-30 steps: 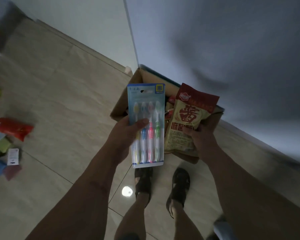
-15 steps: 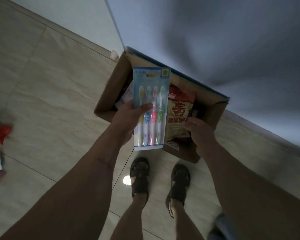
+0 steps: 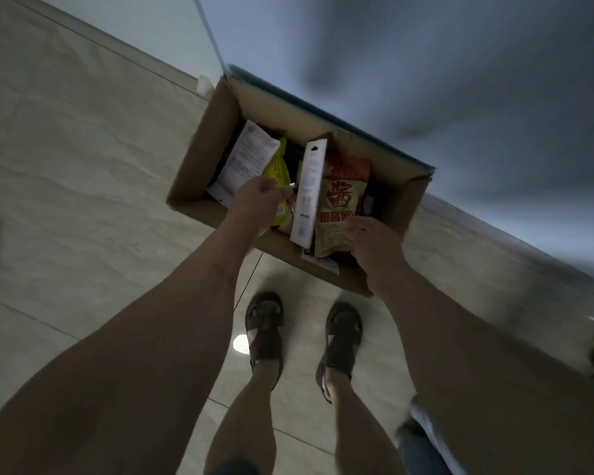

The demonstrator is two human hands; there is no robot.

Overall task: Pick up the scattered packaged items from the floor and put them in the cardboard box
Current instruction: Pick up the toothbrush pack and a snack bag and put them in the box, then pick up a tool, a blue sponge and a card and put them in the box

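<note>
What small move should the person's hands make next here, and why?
Probably let go and pull both hands back. The toothbrush pack and the snack bag already lie in the box; the left hand looks clear of the pack, the right hand at the bag's edge.
</note>
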